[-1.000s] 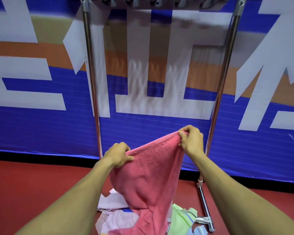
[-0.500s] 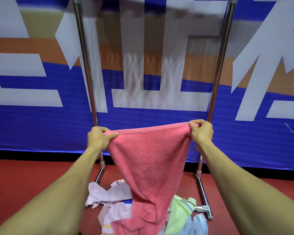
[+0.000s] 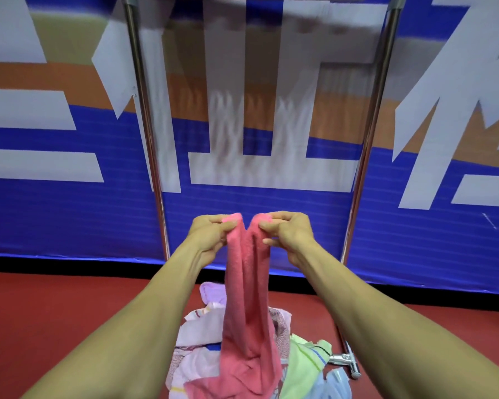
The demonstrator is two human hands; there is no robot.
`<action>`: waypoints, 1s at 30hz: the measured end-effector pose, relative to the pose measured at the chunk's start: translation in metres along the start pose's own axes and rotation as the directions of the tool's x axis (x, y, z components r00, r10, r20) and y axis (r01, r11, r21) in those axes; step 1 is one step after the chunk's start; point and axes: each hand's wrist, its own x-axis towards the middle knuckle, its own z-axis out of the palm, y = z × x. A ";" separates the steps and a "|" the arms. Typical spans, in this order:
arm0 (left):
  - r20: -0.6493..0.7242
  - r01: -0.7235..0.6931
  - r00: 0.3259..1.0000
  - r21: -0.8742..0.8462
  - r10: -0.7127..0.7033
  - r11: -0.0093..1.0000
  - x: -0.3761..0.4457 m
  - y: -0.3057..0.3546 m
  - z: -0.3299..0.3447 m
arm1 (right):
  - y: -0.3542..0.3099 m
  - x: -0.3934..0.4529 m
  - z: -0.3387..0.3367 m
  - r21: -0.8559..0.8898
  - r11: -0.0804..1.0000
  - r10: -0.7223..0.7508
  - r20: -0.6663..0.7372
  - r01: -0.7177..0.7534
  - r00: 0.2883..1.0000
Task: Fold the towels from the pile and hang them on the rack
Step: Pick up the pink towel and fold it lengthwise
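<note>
L hand [image 3: 213,237] & R hand [image 3: 288,234] each pinch a top corner of pink towel [image 3: 247,298], corners nearly touching for a halving fold, tail resting on pile [image 3: 196,335] below.

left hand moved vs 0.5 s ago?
Yes. The left hand, gripping a corner of the pink towel, has swung inward: it was beside the rack's left post, and now sits well right of it, nearly meeting the right hand.

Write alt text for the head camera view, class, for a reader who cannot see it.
Two bare hands hold a pink towel up by its top corners, the left hand and right hand brought close together so it hangs folded lengthwise. Below lies a pile of towels on a red floor, before a metal rack.
</note>
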 end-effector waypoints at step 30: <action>0.064 -0.299 0.954 0.221 0.292 0.928 -0.013 0.002 0.014 | 0.012 0.004 -0.004 -0.629 0.714 -0.224 0.209 0.307 0.952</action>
